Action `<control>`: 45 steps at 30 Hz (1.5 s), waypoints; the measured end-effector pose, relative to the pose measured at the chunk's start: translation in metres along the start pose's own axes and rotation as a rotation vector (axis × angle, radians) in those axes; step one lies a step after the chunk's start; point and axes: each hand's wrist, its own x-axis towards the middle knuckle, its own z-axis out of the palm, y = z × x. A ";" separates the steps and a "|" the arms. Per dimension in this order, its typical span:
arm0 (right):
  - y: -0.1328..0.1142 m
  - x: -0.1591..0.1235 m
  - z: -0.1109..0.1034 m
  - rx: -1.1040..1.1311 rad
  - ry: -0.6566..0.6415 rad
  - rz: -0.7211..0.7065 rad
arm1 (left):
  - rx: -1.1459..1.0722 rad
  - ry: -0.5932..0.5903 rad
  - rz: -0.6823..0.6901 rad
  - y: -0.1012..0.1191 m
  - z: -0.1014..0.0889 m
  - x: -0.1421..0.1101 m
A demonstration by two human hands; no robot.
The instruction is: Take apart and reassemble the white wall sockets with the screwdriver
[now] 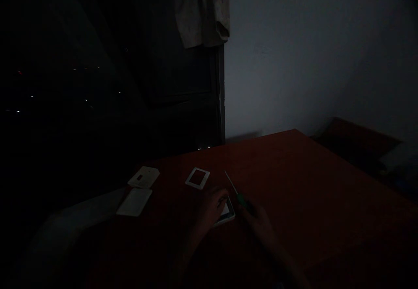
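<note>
In the dim light my right hand (259,221) is closed round the green handle of a screwdriver (241,199); its thin shaft points away from me, up and to the left. My left hand (212,206) is over a pale, flat, box-like device (227,214) on the table, its fingers curled together at the far edge. Whatever those fingers pinch, if anything, is too dark to make out. Part of the device is hidden under this hand. Just beyond lies a white rectangular frame (207,177) with an open middle.
On the reddish table (294,184), at the left, lie a pale panel with a small cutout (148,176) and a plain pale panel (133,202). A dark window (114,75) and hanging cloth (204,15) are behind, beside a wall (310,54).
</note>
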 end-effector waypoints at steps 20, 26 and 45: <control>-0.001 -0.002 0.001 0.019 0.002 -0.025 | 0.057 -0.044 0.010 0.003 0.005 0.003; -0.001 -0.001 0.002 0.000 -0.017 -0.025 | 0.051 -0.050 0.008 0.005 0.006 0.002; 0.001 -0.002 0.001 0.006 0.001 -0.048 | 0.047 -0.026 0.002 0.004 0.004 0.001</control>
